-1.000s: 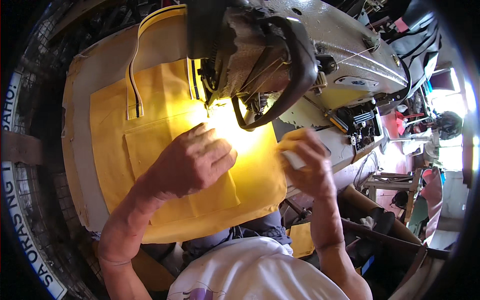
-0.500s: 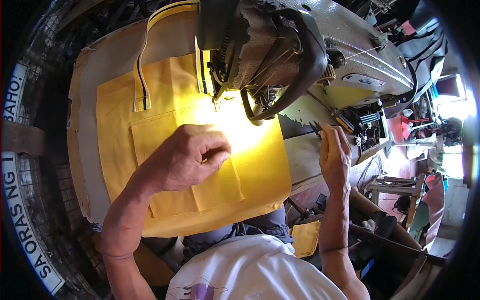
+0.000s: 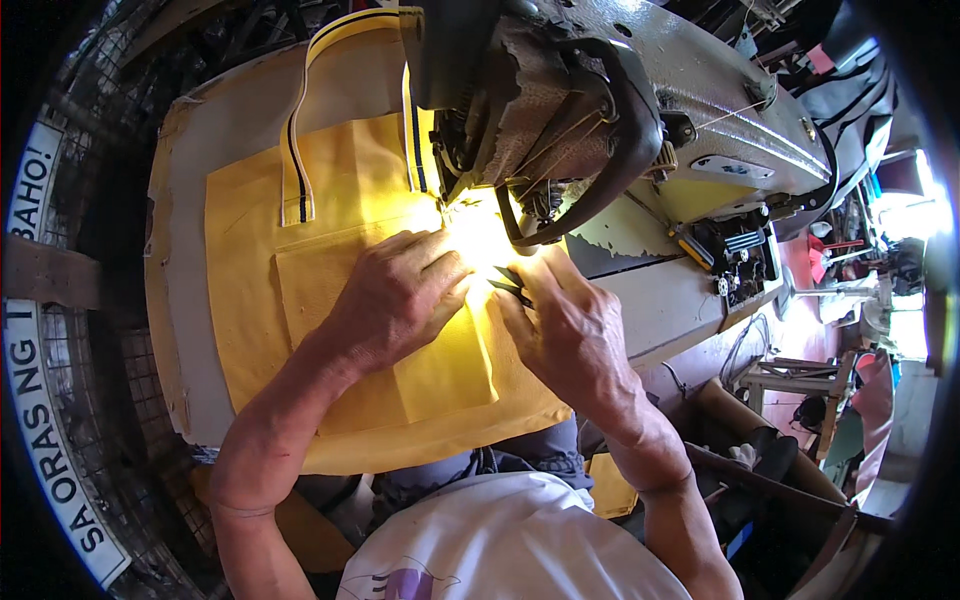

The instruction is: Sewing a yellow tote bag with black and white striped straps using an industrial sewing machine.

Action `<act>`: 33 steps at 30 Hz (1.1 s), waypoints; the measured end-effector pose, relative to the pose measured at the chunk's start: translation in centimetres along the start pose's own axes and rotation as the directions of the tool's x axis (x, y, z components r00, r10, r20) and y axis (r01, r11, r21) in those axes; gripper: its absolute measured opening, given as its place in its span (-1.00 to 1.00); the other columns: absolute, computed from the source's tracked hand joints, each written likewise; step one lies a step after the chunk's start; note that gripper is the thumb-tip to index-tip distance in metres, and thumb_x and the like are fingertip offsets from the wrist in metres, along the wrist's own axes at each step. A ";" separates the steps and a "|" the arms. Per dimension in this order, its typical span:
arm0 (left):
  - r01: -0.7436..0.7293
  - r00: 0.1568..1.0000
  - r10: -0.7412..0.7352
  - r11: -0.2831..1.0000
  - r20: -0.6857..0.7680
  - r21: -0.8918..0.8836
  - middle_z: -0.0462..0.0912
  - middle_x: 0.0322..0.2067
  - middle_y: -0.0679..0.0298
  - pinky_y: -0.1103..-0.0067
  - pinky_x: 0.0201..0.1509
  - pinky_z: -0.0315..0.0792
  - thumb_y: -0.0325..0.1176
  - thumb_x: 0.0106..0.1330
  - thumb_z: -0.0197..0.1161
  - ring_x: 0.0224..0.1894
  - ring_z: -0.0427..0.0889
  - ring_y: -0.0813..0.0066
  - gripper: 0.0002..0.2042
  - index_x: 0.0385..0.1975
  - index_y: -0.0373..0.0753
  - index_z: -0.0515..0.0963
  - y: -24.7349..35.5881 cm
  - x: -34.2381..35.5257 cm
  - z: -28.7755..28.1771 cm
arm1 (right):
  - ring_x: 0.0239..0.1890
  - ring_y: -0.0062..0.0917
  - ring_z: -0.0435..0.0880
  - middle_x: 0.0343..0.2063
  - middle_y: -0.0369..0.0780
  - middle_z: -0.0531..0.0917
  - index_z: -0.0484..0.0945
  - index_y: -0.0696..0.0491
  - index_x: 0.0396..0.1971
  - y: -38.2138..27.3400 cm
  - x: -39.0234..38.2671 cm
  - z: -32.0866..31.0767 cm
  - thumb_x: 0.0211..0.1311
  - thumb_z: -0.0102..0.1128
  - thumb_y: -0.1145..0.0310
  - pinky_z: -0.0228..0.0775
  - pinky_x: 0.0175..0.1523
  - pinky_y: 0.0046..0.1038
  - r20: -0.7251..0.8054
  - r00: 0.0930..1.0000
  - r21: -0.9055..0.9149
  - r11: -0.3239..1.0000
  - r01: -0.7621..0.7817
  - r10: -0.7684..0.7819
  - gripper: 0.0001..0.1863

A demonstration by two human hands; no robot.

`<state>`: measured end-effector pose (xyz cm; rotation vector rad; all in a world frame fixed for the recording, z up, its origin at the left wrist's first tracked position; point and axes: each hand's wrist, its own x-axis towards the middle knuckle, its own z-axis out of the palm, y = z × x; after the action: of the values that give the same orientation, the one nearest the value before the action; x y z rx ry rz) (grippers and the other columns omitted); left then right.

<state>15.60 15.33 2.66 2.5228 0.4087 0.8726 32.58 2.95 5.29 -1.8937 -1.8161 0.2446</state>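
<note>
A yellow fabric panel with a stitched-on pocket piece lies under the head of a sewing machine. A yellow strap with a dark stripe loops up from its far edge. My left hand rests on the pocket near the needle area, fingers curled together; glare hides what they pinch. Close beside it, my right hand grips small black thread snips, their two points toward the left fingertips. The lamp's bright light washes out the spot between my hands.
The machine arm runs back to the right, with a screwdriver lying by its base. A black curved bar hangs in front of the machine head. A wooden stand and rolled material are on the right.
My right hand has swung left from beside the machine bed to the needle area, bringing the snips. My left hand has shifted slightly, its fingertips now lower on the fabric.
</note>
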 end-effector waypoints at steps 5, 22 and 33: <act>0.025 0.999 -0.028 0.998 0.045 0.064 0.57 -0.28 0.12 0.33 -0.09 0.53 -0.44 0.16 0.33 -0.20 0.60 0.13 -0.81 -0.26 -0.31 0.55 -0.6 0.1 -0.5 | -0.40 -0.16 0.66 -0.34 -0.10 0.60 0.56 0.11 -0.25 2.0 0.4 0.7 0.20 0.26 0.46 0.54 -0.36 -0.24 -0.095 0.992 0.016 0.996 0.088 -0.086 -0.86; 0.116 0.988 -0.093 0.974 -0.119 0.197 0.54 -0.35 0.16 0.33 -0.19 0.54 -0.59 0.08 0.31 -0.26 0.61 0.15 -0.81 -0.29 -0.32 0.56 -3.0 0.8 0.2 | -0.47 -0.30 0.59 -0.46 -0.16 0.61 0.59 0.14 -0.33 -1.4 2.3 -1.5 0.03 0.52 0.46 0.41 -0.38 -0.33 -0.534 0.828 -0.043 0.984 0.172 -0.169 -0.74; 0.105 0.980 -0.071 0.979 -0.188 0.176 0.52 -0.38 0.19 0.34 -0.17 0.53 -0.58 0.04 0.33 -0.28 0.60 0.17 -0.81 -0.32 -0.31 0.54 -3.3 0.7 0.5 | -0.41 -0.30 0.60 -0.42 -0.13 0.60 0.58 0.15 -0.28 -2.6 2.2 -1.6 -0.07 0.51 0.59 0.42 -0.33 -0.34 -0.536 0.829 -0.165 0.983 0.085 -0.162 -0.67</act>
<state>16.01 18.28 1.03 2.5763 0.6840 1.0781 31.18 4.73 8.33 -1.6855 -1.5666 -0.4421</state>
